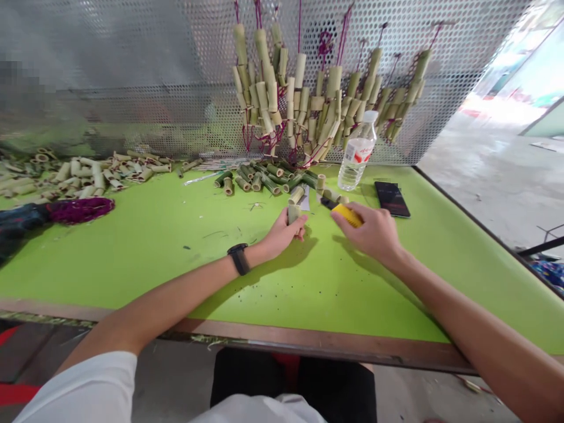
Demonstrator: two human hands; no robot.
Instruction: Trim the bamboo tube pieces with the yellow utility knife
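My left hand, with a black watch on its wrist, is closed around a short bamboo tube held roughly upright just above the table. My right hand grips a yellow-handled knife whose dark front end points up and left, apart from the held tube. Beyond my left hand lies another pale bamboo piece, beside a small whitish slip. Further back, several green bamboo tubes are heaped together. The fingertips of my right hand are partly hidden behind the handle.
Strung bamboo pieces hang on purple cords against a perforated metal panel. A water bottle and a phone are at the right. Cut bamboo pieces and purple cord lie left on the green table.
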